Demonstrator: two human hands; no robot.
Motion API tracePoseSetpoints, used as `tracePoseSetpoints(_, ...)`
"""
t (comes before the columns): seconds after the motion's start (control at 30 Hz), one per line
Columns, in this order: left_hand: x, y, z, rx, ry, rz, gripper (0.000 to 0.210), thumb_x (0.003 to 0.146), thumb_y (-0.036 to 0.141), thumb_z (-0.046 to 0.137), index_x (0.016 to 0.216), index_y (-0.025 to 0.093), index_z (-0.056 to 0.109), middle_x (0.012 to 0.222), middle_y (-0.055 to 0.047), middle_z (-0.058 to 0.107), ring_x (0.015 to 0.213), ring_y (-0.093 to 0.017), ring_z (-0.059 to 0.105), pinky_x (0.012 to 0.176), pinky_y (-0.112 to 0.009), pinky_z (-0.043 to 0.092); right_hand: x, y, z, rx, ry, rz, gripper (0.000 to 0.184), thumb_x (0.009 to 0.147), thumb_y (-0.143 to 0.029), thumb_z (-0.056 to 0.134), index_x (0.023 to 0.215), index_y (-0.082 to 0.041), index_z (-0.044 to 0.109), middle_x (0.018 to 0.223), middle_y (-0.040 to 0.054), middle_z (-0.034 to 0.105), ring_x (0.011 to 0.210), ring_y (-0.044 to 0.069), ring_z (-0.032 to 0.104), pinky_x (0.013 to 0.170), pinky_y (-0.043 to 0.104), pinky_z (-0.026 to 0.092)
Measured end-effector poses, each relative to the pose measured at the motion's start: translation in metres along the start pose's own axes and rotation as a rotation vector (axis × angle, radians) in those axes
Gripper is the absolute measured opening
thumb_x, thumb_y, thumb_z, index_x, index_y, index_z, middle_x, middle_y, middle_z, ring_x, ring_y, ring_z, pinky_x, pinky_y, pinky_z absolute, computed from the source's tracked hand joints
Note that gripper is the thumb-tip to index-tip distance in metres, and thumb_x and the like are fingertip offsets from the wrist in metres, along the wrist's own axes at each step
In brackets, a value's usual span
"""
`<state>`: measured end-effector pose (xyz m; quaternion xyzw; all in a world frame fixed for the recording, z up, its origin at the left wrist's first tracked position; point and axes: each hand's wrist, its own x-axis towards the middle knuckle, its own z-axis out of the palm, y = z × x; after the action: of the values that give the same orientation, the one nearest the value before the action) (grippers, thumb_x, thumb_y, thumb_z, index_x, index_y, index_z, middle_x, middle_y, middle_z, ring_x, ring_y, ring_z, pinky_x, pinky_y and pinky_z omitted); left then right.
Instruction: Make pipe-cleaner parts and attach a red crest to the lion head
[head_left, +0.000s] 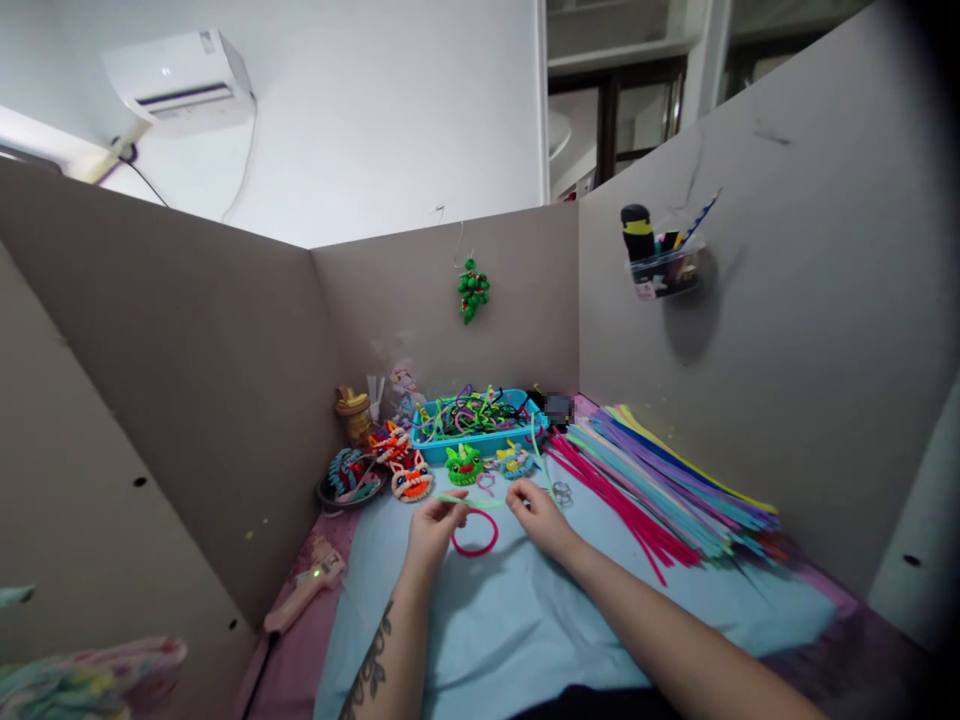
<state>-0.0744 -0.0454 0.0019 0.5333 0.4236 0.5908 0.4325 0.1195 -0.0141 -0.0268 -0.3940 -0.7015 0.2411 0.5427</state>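
Observation:
Between my two hands runs a pale green pipe cleaner [489,503], held over the blue cloth. My left hand [435,530] pinches one stretch of it. The fingers of my right hand [536,510] are closed on another stretch, and a long free end rises above that hand. Just below the pale green stem, a red pipe cleaner ring [475,551] hangs or lies near my left fingertips; I cannot tell whether it touches them. Past my hands sit a green animal head of pipe cleaners [464,464] and a blue and yellow one [515,460].
A blue basket [480,442] of tangled pipe cleaners stands at the back. Long straight pipe cleaners [645,480] lie in bundles on the right. Orange and white heads [412,478] and a dark bowl [327,492] are on the left. A pink glue gun [304,595] lies near the left panel.

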Motion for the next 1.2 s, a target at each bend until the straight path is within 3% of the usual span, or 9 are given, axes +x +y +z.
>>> tracePoseSetpoints(0.17,0.006,-0.004,-0.004,-0.241,0.097,-0.013,0.028,0.057,0.037,0.079,0.071,0.014,0.069,0.064,0.000,0.063,0.058,-0.011,0.055,0.059,-0.023,0.045,-0.003,-0.006,0.003,-0.122,-0.146,-0.021,0.012,0.080,-0.026,0.050,0.072,-0.020,0.056,0.074,0.0002,0.058,0.070,0.015,0.055,0.062,0.024,0.043)
tracePoseSetpoints(0.33,0.008,0.004,-0.009,-0.516,0.164,-0.074,0.031,0.063,0.040,0.076,0.081,0.019,0.063,0.086,-0.002,0.066,0.080,-0.016,0.063,0.075,-0.030,0.051,0.010,0.017,-0.023,-0.365,-0.024,0.143,0.015,0.085,-0.026,0.042,0.081,-0.019,0.055,0.086,0.0052,0.058,0.081,0.018,0.056,0.073,0.029,0.043)
tracePoseSetpoints(0.43,0.008,0.007,-0.010,-0.616,0.170,-0.141,0.024,0.069,0.033,0.073,0.082,0.018,0.059,0.074,-0.001,0.063,0.065,-0.013,0.063,0.067,-0.028,0.052,0.015,0.032,-0.037,-0.545,0.003,0.289,0.006,0.077,-0.022,0.051,0.081,-0.018,0.053,0.088,0.0077,0.058,0.084,0.022,0.056,0.071,0.031,0.040)
tracePoseSetpoints(0.53,0.008,0.006,-0.010,-0.682,0.164,-0.178,0.018,0.074,0.026,0.069,0.084,0.017,0.058,0.065,0.001,0.060,0.055,-0.010,0.059,0.058,-0.023,0.050,0.014,0.039,-0.041,-0.674,-0.051,0.396,0.013,0.072,-0.023,0.059,0.084,-0.018,0.053,0.088,0.0085,0.060,0.082,0.024,0.058,0.064,0.029,0.038)
tracePoseSetpoints(0.73,0.008,0.013,-0.008,-0.768,0.195,-0.195,0.008,0.080,0.020,0.061,0.079,0.016,0.054,0.059,0.003,0.054,0.047,-0.006,0.051,0.050,-0.019,0.047,0.013,0.036,-0.038,-0.800,-0.146,0.470,0.014,0.078,-0.025,0.054,0.092,-0.019,0.053,0.092,0.0101,0.064,0.086,0.025,0.061,0.063,0.029,0.037)
tracePoseSetpoints(0.97,0.032,0.044,0.019,-0.818,0.078,-0.229,0.008,0.085,0.021,0.056,0.080,0.015,0.054,0.061,0.004,0.051,0.047,-0.005,0.047,0.046,-0.016,0.042,0.018,0.035,-0.041,-0.842,-0.167,0.508,0.019,0.082,-0.021,0.049,0.101,-0.019,0.052,0.108,0.0119,0.060,0.098,0.024,0.059,0.066,0.029,0.039)
tracePoseSetpoints(1.07,0.042,0.038,0.026,-0.791,0.022,-0.277,0.013,0.087,0.025,0.054,0.090,0.013,0.056,0.071,0.003,0.055,0.051,-0.006,0.049,0.046,-0.019,0.043,0.019,0.036,-0.043,-0.844,-0.164,0.527,0.020,0.082,-0.019,0.046,0.102,-0.019,0.052,0.109,0.0112,0.061,0.096,0.024,0.060,0.066,0.028,0.039)
tracePoseSetpoints(1.2,0.041,0.014,0.017,-0.757,0.013,-0.338,0.022,0.088,0.030,0.053,0.103,0.013,0.056,0.090,-0.003,0.060,0.069,-0.011,0.058,0.058,-0.026,0.051,0.020,0.036,-0.048,-0.822,-0.144,0.549,0.019,0.083,-0.017,0.044,0.099,-0.020,0.054,0.102,0.0105,0.064,0.092,0.024,0.061,0.067,0.029,0.039)
